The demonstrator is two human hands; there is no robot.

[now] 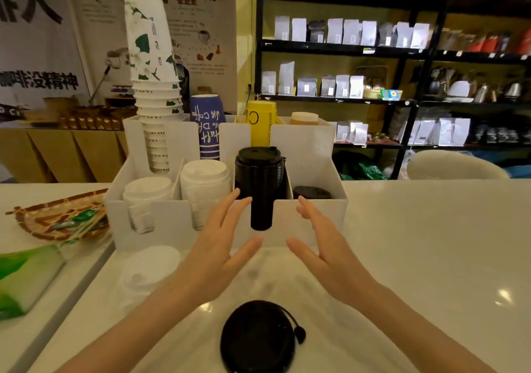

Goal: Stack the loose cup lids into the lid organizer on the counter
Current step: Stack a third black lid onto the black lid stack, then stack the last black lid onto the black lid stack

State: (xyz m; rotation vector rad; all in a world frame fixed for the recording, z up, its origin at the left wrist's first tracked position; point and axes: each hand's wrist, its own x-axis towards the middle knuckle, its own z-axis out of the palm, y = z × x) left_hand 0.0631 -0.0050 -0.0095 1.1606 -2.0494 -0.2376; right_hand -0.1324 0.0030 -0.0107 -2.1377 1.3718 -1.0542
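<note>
A white lid organizer (pixel 310 223) stands on the counter. Its front slots hold a short white lid stack (pixel 146 190), a taller white lid stack (pixel 204 180), a tall black lid stack (pixel 260 168) and a low black lid stack (pixel 311 192). My left hand (pixel 221 246) and my right hand (pixel 324 246) hover open, fingers spread, on either side of the slot below the tall black stack, holding nothing. A loose black lid (pixel 257 338) lies on the counter near me. Loose white lids (pixel 146 269) lie left of my left hand.
Paper cup stacks (pixel 155 85) fill the organizer's back slots. A woven tray (pixel 61 214) and a green-white packet (pixel 26 275) sit on the left. Dark shelves (pixel 402 51) with bags stand behind the counter, and bare counter (pixel 431 257) stretches right.
</note>
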